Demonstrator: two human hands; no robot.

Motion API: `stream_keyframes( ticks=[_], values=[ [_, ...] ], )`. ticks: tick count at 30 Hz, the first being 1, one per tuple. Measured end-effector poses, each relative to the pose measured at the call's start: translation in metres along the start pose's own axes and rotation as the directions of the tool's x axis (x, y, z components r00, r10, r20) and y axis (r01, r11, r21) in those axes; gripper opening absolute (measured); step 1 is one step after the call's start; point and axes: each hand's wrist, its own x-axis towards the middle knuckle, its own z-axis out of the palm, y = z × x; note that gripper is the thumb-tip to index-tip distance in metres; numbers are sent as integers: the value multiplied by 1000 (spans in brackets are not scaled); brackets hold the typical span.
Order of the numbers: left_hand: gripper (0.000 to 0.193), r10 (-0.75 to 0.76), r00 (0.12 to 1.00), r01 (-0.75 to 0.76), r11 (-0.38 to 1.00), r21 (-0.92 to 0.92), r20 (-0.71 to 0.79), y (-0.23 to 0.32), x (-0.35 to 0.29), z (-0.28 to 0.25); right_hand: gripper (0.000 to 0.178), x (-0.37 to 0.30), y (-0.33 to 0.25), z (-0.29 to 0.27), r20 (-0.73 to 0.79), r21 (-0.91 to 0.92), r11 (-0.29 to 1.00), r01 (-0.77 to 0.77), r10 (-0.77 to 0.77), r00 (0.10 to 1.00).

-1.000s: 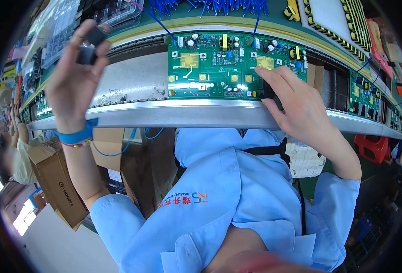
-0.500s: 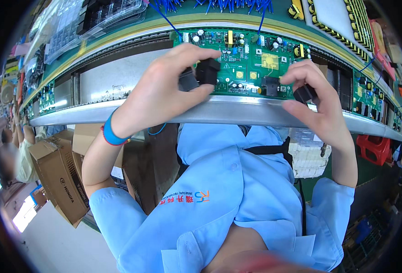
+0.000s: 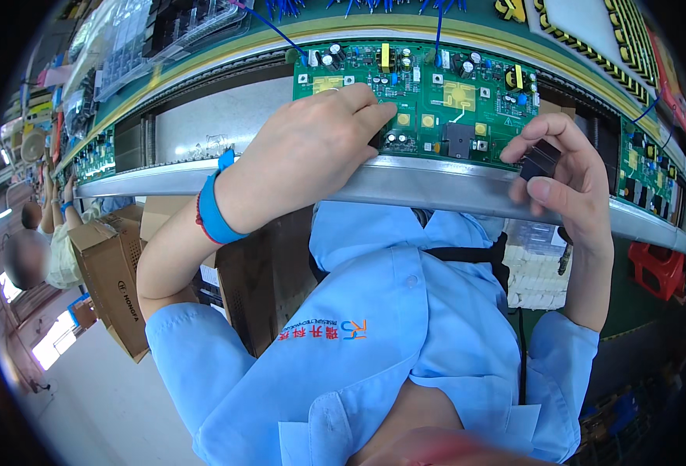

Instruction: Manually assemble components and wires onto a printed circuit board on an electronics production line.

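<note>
A green circuit board [image 3: 428, 101] lies in the rail track in front of me, with capacitors, yellow-black transformers and blue wires along its far side. My left hand [image 3: 312, 136], wearing a blue wristband [image 3: 215, 210], is palm down over the board's near left part, fingers curled and fingertips at the board. It hides the black box-shaped components last seen in it. My right hand [image 3: 564, 167] is raised at the board's near right corner, its fingers round a black box-shaped component [image 3: 539, 161] with thin pins. Another black box-shaped component [image 3: 458, 141] sits on the board between the hands.
A metal rail [image 3: 444, 179] runs along the near edge. Other green boards [image 3: 646, 171] stand farther along the track. Behind are clear plastic trays [image 3: 133, 58] and a white tray edged with transformers [image 3: 576, 27]. Cardboard boxes [image 3: 110, 279], a red stool [image 3: 655, 268] and a person [image 3: 63, 256] are nearby.
My left hand has turned palm down onto the board, hiding the black components it held. The right hand has moved right, away from the mounted component, turning the black component in its fingers.
</note>
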Motion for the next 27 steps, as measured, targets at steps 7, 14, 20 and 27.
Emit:
stream_keyframes(
  ticks=[7,14,20,27],
  values=[
    [52,17,998,-24,994,-111,-68,-6,-4,1,36,-6,5,-6,38,-93,994,64,-60,997],
    [50,-308,951,195,522,-830,29,-19,-22,-23,51,-2,3,12,56,-851,494,177,-250,967],
    [65,-346,938,145,334,-931,22,-35,-39,-16,54,3,6,19,111,-973,169,156,-251,962],
    [66,-400,916,191,360,-913,34,-46,-49,-13,49,5,-1,21,104,-992,55,115,-164,981]
  ],
)
